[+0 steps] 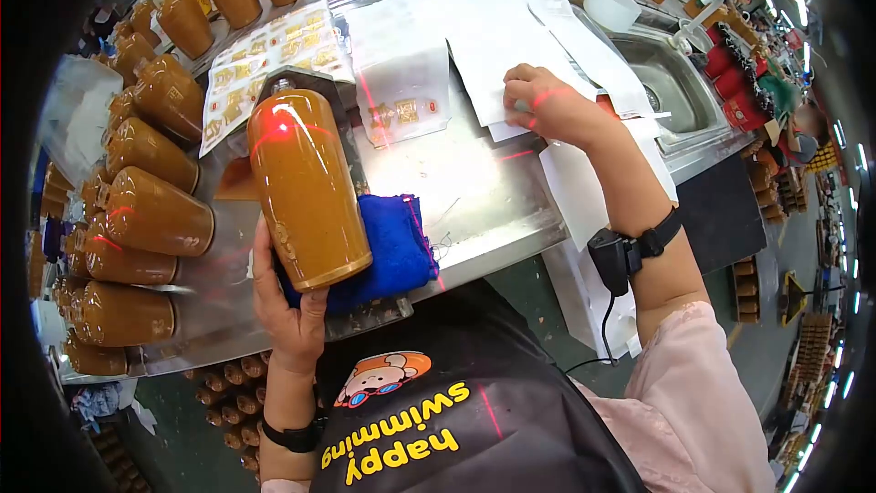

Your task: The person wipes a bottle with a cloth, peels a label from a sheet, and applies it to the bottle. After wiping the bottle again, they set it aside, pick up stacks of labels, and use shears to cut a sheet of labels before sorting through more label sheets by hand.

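In the head view, the only one I have, the brown bottle (306, 187) lies tilted on its side across a blue cloth (397, 242) at the near edge of the steel table (474, 187). Its neck points away from me into a dark holder, and a red light line crosses its shoulder. My left hand (287, 306) cups the base from below, with the thumb up one side and the fingers wrapped round the other, so it is closed on the bottle. My right hand (547, 105) rests well apart from it on a white sheet (493, 46). Its fingers are curled and the tips are pressed to the paper, and I cannot tell whether they pinch anything. A sheet of gold labels (265, 59) lies beyond the holder, and a single label (401, 114) sits on a clear backing just beside it. Rows of like bottles (151, 215) crowd the left side, and a sink (671, 82) is set in at the far right. I judge the bottle to be glazed ceramic, so rigid, fairly heavy, slick and likely to chip if knocked against its neighbours. The wide base and lower body look like the safest hold, with the cloth cushioning it and checking any roll. The narrow neck gives little grip.
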### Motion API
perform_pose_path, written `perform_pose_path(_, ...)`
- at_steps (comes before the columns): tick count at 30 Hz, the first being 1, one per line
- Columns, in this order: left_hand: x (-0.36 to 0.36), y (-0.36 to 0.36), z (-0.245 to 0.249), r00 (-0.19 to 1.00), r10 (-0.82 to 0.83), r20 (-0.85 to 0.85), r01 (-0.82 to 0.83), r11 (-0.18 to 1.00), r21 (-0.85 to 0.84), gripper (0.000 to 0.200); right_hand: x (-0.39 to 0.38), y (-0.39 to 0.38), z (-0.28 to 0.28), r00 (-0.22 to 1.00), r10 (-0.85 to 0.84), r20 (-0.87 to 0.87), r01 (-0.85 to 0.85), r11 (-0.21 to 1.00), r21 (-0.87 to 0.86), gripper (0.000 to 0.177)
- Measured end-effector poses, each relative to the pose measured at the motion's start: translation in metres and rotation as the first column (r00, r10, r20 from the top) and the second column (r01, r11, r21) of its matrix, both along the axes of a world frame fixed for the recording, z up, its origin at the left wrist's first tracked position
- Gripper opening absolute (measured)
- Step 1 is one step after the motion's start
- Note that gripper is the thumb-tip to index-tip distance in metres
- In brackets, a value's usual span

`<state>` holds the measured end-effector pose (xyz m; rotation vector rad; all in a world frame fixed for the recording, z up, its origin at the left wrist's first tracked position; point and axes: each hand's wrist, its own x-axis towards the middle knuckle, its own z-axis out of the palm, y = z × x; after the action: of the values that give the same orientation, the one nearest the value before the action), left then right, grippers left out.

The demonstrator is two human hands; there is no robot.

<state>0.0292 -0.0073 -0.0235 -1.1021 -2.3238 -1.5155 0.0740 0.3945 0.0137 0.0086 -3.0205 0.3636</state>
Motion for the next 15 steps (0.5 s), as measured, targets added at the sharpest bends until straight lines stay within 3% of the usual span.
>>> perform_pose_path(5, 0.001, 0.002, -0.003, 0.994, 0.034, 0.108, -0.038, 0.999, 0.031, 0.08, 0.006, 0.005, 0.014, 0.996, -0.059, 0.072, 0.069, 0.987, -0.147, 0.009)
perform_pose_path(8, 0.003, 0.002, -0.002, 0.994, 0.044, 0.105, -0.047, 0.999, 0.027, 0.082, 0.024, 0.074, -0.002, 0.959, -0.185, -0.213, 0.177, 0.983, -0.056, 0.015)
perform_pose_path(10, 0.003, 0.004, -0.003, 0.996, 0.056, 0.075, -0.057, 0.998, 0.008, 0.082, 0.05, 0.126, -0.01, 0.893, -0.34, -0.295, 0.349, 0.937, -0.023, 0.027)
perform_pose_path(11, 0.003, 0.003, -0.002, 0.998, 0.06, 0.036, -0.06, 0.998, -0.003, 0.081, 0.06, 0.144, -0.008, 0.862, -0.467, -0.196, 0.485, 0.873, 0.049, 0.025)
perform_pose_path(15, -0.003, 0.001, 0.04, 0.986, -0.002, -0.167, -0.013, 0.996, -0.088, 0.071, 0.065, 0.113, 0.015, 0.931, -0.344, -0.126, 0.336, 0.939, -0.079, 0.023)
